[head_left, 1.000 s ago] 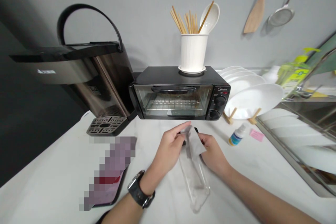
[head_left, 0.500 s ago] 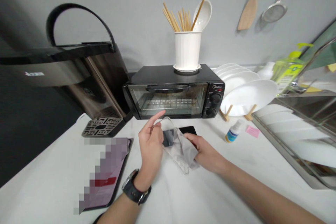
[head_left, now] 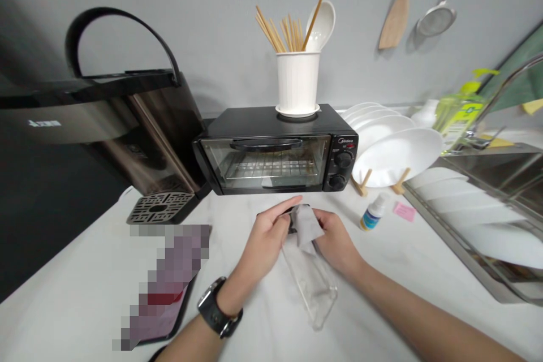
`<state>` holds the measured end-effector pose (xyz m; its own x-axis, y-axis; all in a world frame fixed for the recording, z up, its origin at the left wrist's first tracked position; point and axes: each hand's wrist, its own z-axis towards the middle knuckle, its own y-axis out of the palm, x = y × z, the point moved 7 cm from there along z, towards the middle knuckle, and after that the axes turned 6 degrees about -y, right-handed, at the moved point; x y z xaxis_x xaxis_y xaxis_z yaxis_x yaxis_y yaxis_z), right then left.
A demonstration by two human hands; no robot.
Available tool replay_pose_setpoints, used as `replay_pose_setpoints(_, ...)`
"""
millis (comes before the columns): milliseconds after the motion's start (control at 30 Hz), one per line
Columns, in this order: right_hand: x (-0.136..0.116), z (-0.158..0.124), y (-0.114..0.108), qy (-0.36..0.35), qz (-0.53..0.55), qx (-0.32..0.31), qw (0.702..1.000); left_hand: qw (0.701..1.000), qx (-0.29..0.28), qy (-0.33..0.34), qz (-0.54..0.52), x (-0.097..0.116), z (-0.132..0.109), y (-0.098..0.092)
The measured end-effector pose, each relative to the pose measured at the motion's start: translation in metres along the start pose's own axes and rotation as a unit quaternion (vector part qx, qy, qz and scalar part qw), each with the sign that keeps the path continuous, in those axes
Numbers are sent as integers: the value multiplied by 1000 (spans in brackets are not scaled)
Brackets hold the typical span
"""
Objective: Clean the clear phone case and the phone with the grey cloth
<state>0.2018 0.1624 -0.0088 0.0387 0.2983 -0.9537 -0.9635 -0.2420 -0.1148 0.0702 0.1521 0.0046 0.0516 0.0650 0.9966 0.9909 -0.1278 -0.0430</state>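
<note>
My left hand (head_left: 267, 237), with a watch (head_left: 219, 306) on its wrist, is closed on a black smartphone (head_left: 292, 225) just in front of the toaster oven. A light grey cloth (head_left: 307, 226) drapes over the phone and covers much of it. My right hand (head_left: 337, 240) grips the cloth at the phone's right side, its fingertips partly hidden behind it. Below both hands, a clear phone case (head_left: 318, 302) lies on the white counter.
A black toaster oven (head_left: 271, 161) carries a white utensil cup (head_left: 297, 82). Left are a water dispenser (head_left: 156, 141) and a partly blurred tablet (head_left: 173, 317). At right stand a small spray bottle (head_left: 371, 215), a pink note (head_left: 404, 211), racked plates (head_left: 399, 155) and a sink (head_left: 500, 175).
My left hand has let go of the clear case, which now rests nearer me, and has moved right to grasp the phone. My right hand has brought the cloth onto the phone.
</note>
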Motion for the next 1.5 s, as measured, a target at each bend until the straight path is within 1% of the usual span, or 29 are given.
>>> replay_pose_setpoints(33,0,0,1,4,2,-8,1000,1000,23,12,-2,1,0,-3)
replay_pose_setpoints(100,-1,1,5,2,22,-39,999,994,96,46,-18,6,-1,-15)
replay_pose_setpoints(133,-2,0,7,-3,34,-55,998,987,142,69,-37,10,-2,-25)
replay_pose_setpoints(200,-4,-1,11,-6,33,-82,996,961,228,124,-97,19,-6,-46)
replay_pose_setpoints(233,-3,-2,13,1,11,-96,995,946,259,148,-131,23,-8,-55)
replay_pose_setpoints(267,-1,-4,14,13,-29,-110,993,934,275,165,-161,26,-9,-61)
replay_pose_setpoints(300,2,-5,15,28,-78,-124,989,929,275,169,-182,27,-9,-64)
replay_pose_setpoints(333,5,-7,15,43,-129,-136,981,933,259,159,-193,28,-6,-64)
replay_pose_setpoints(400,9,-9,14,51,-205,-141,967,954,202,110,-192,24,1,-55)
replay_pose_setpoints(467,8,-8,11,32,-217,-111,969,976,129,46,-172,16,6,-39)
replay_pose_setpoints(567,5,-5,3,-3,-124,-34,992,993,26,-18,-111,6,6,-12)
replay_pose_setpoints(633,4,-4,-2,-11,-48,13,999,997,-30,-30,-63,3,4,1)
replay_pose_setpoints(667,4,-3,-2,-11,-20,24,999,998,-40,-25,-45,3,3,4)
replay_pose_setpoints(700,4,-3,-1,-6,1,22,1000,999,-28,-11,-32,5,3,1)
replay_pose_setpoints(733,5,-3,2,4,19,8,1000,999,10,12,-29,9,3,-6)
replay_pose_setpoints(767,5,-3,6,15,35,-17,999,996,66,42,-38,14,3,-17)
replay_pose_setpoints(800,5,-3,11,25,52,-45,997,987,131,74,-59,18,1,-29)
replay_pose_setpoints(833,5,-3,16,33,65,-73,995,972,190,103,-86,22,-1,-42)
replay_pose_setpoints(867,6,-4,20,35,74,-97,992,957,233,126,-115,25,-4,-51)
replay_pose_setpoints(900,7,-4,23,35,73,-114,990,947,255,137,-141,26,-5,-57)
replay_pose_setpoints(933,10,-5,23,41,62,-121,990,944,256,137,-158,26,-4,-60)
replay_pose_setpoints(1000,21,-7,20,75,23,-115,990,956,216,108,-167,24,1,-57)
replay_pose_setpoints(1067,32,-11,16,113,-16,-99,988,972,154,68,-163,19,7,-48)
replay_pose_setpoints(1100,35,-12,14,122,-25,-93,988,978,126,53,-159,17,8,-43)
replay_pose_setpoints(1167,30,-11,15,102,-15,-90,991,986,78,34,-142,15,9,-34)
replay_pose_setpoints(1267,13,-6,15,45,46,-70,995,997,2,7,-78,12,6,-17)
replay_pose_setpoints(1333,8,-3,11,33,88,-33,995,999,-40,9,-26,12,2,-7)
replay_pose_setpoints(1433,13,-2,-4,48,126,59,989,995,-97,31,20,13,-7,5)
replay_pose_setpoints(1500,17,-3,-14,45,132,119,983,989,-143,14,44,9,-12,13)
